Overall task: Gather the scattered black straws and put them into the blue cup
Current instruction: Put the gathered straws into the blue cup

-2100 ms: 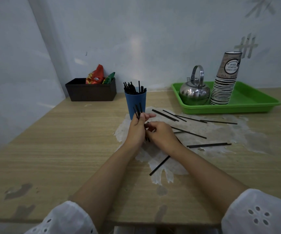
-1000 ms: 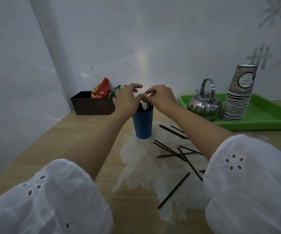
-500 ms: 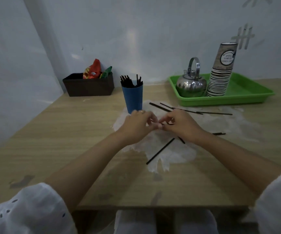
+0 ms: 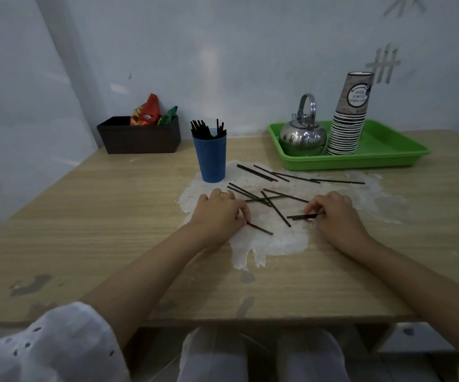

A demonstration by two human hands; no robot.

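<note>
— Wooden surface (image 4: 98, 221), margins?
— Open board at left and along the near edge. Green tray (image 4: 404, 157) with kettle (image 4: 302, 136) and cup stack (image 4: 349, 125) fills the far right; dark box (image 4: 140, 137) stands far left.
— Task items?
— Blue cup (image 4: 212, 158) upright, mid-back, part filled. Black straws (image 4: 266, 198) scattered just right of it.
— Hands?
— Left hand (image 4: 220, 212) pinches a single straw (image 4: 261, 229) by its end; right hand (image 4: 334, 215) pinches a second straw (image 4: 301, 216).
</note>
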